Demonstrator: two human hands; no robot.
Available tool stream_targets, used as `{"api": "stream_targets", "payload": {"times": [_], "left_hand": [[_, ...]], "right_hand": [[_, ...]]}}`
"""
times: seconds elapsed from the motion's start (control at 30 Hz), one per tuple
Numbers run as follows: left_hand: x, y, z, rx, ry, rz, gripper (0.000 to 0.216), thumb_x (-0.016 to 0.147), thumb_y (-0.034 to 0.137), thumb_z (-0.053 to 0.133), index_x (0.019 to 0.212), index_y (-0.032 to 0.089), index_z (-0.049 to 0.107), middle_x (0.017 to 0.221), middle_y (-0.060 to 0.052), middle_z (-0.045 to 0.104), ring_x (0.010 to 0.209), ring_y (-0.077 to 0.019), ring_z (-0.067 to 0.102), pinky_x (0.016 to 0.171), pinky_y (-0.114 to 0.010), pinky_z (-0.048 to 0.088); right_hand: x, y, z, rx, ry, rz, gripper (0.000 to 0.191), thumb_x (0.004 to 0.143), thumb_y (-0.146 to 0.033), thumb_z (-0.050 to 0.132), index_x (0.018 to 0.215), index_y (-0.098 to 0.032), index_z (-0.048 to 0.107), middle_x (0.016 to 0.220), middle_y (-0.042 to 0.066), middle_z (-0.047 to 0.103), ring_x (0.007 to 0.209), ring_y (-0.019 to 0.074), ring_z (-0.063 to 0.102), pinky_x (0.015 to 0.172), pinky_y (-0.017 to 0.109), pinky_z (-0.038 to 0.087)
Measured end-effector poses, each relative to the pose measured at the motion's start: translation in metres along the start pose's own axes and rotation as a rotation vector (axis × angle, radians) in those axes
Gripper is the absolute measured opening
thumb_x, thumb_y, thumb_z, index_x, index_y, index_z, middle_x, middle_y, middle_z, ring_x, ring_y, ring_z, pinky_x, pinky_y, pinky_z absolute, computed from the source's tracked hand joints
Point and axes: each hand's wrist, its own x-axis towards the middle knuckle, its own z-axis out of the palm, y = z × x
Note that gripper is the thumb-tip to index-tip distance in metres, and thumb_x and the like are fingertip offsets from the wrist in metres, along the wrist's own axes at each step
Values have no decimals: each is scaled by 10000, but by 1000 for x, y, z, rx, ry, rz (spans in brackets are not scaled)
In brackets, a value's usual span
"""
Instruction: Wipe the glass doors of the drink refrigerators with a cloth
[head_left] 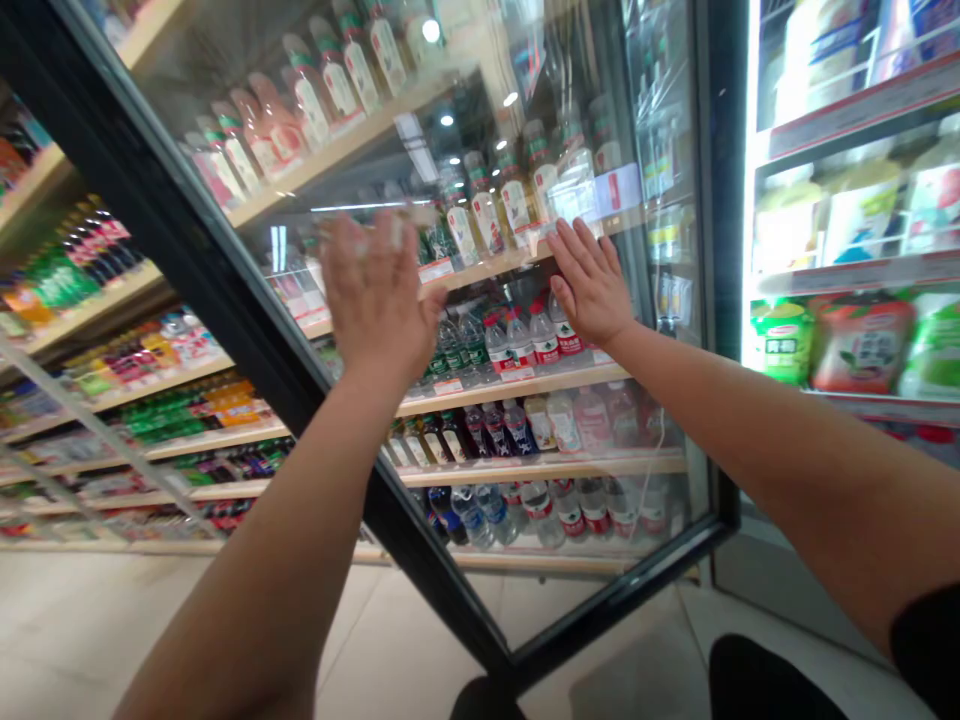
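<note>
A glass door with a black frame [622,588] stands swung open in front of me, tilted in the view. My right hand [592,280] lies flat on the glass with its fingers stretched out, near a small white-and-purple label [618,190]. Further left, my left hand [379,300] is raised at the glass, palm toward it. Its fingers point up and the thumb stands apart, though motion blurs them. A pale smear shows around the left fingertips; I cannot make out what it is. Whether the left palm touches the glass is unclear.
Through the glass, wooden shelves [495,383] carry rows of drink bottles, among them red-capped water bottles [544,332]. More drink shelves [187,375] run along the left. A lit cooler with pouches [862,342] and bottles is at the right. Pale floor tiles [390,640] lie below.
</note>
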Motion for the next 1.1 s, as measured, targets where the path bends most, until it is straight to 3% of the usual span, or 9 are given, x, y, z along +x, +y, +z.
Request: {"api": "stream_targets", "payload": {"times": [0.07, 0.13, 0.27, 0.33, 0.53, 0.77, 0.83, 0.97, 1.1], "left_hand": [[-7, 13, 10, -66, -187, 297, 613, 1011, 449, 356, 1572, 239, 228, 1641, -24, 233, 1538, -271, 36, 1260, -547, 84], [-5, 13, 12, -82, -258, 405, 577, 1017, 471, 317, 1560, 288, 256, 1621, 28, 287, 1537, -232, 77, 1271, -518, 80], [18, -8, -6, -23, 26, -47, 621, 989, 527, 330, 1553, 270, 287, 1651, 41, 187, 1530, -305, 10, 1249, -571, -33], [22, -9, -8, -35, 111, -126, 640, 988, 522, 350, 1564, 257, 262, 1659, 22, 156, 1525, -323, -11, 1239, -583, -43], [3, 11, 14, -39, -268, 485, 616, 1001, 530, 297, 1562, 281, 239, 1617, 12, 299, 1539, -195, 29, 1275, -459, 37], [21, -16, -9, 31, 99, -98, 641, 995, 514, 265, 1568, 232, 215, 1670, 62, 67, 1528, -263, -110, 1252, -510, -115], [6, -2, 2, -8, 29, 16, 662, 996, 495, 325, 1578, 210, 187, 1670, -2, 101, 1530, -296, -82, 1251, -562, -55], [-16, 12, 17, -39, -270, 525, 620, 1000, 454, 377, 1571, 340, 162, 1624, 29, 281, 1536, -216, 84, 1269, -510, 86], [-1, -14, -7, 47, -95, 178, 600, 985, 517, 344, 1553, 346, 251, 1650, 76, 182, 1537, -278, 47, 1269, -513, -8]], "right_hand": [[0, 0, 1, 5, 2, -7, 593, 1030, -460, 161, 1594, -275, 171, 1621, 18, 287, 1518, 242, 201, 1237, 529, 167], [0, 0, 1, 6, 6, -7, 589, 1032, -455, 153, 1592, -273, 179, 1617, 20, 297, 1516, 240, 209, 1235, 530, 176], [-1, 0, 2, 13, 8, 13, 590, 1030, -457, 160, 1591, -276, 185, 1615, 17, 303, 1515, 240, 211, 1238, 525, 167], [-2, 0, 2, 16, 7, 13, 591, 1028, -450, 165, 1591, -275, 184, 1617, 17, 298, 1516, 239, 207, 1241, 520, 157], [-2, -1, 2, -12, 10, 15, 579, 1025, -412, 179, 1583, -262, 221, 1609, 22, 317, 1516, 218, 210, 1239, 492, 178], [-3, -4, 0, -29, 36, 25, 563, 1022, -381, 207, 1560, -237, 295, 1593, 33, 349, 1506, 209, 241, 1233, 476, 204], [-3, -4, 0, -14, 39, 21, 565, 1019, -380, 213, 1563, -245, 286, 1589, 33, 356, 1505, 214, 246, 1233, 487, 204], [-4, -4, 0, 12, 40, 22, 571, 1017, -385, 214, 1570, -252, 270, 1590, 36, 355, 1503, 222, 251, 1233, 505, 202], [-4, -3, 1, 12, 39, 28, 569, 1018, -391, 220, 1568, -256, 278, 1591, 31, 352, 1503, 219, 253, 1231, 499, 209]]}}
